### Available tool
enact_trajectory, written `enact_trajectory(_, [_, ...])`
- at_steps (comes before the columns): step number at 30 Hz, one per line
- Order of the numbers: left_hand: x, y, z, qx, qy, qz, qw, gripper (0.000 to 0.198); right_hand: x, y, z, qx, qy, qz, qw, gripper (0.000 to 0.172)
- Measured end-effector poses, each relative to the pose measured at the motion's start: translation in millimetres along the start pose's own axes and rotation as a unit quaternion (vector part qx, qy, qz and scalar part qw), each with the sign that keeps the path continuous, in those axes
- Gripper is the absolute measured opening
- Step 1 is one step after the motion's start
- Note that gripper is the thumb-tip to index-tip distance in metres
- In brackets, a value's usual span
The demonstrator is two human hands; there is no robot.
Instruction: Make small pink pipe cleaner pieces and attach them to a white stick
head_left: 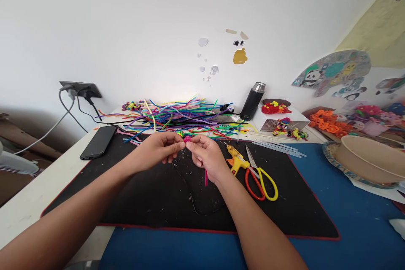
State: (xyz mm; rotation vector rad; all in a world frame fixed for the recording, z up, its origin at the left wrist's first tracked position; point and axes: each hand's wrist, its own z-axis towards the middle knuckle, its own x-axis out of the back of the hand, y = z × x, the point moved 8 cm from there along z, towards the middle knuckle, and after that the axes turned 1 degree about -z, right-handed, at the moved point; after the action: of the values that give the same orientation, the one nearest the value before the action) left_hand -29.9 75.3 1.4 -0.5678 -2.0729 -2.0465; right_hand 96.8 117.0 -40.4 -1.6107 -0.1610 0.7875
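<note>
Above the black mat (142, 202), my left hand (161, 148) and my right hand (207, 155) meet fingertip to fingertip. Between them is a small coiled bit of magenta pipe cleaner (187, 139), pinched by thumb and finger from both sides. A yellow-green bit (181, 133) shows just above the left fingertips. Below my right hand hangs a straight magenta pipe cleaner end (206, 178); its link to the coil is hidden by the fingers. To the right lie a yellow glue gun (237, 159) and scissors (260, 179) with red and yellow handles.
Behind the hands spreads a heap of coloured pipe cleaners (183, 114). A black flask (253, 101) leans by a white box (283, 122) bearing small figures. Clear glue sticks (281, 148) lie right, a phone (98, 141) left. A bowl (373, 156) stands far right.
</note>
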Motion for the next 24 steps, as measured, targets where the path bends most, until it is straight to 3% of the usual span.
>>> enact_trajectory(6, [-2.0,-2.3,0.9,-0.009,0.039,-0.023,0.999,0.043,-0.8,0.4,0.6,0.008,-0.003,-0.004,1.0,0.037])
enact_trajectory(15, [-0.6,-17.1,3.3,0.047,0.049,-0.178,0.982,0.037,-1.6,1.2,-0.4,0.003,-0.022,-0.037,0.999,0.035])
enact_trajectory(24, [-3.7,-17.4,4.8,0.06,0.047,-0.276,0.958,0.037,-4.7,0.4,-1.5,-0.008,-0.035,-0.036,0.999,0.035])
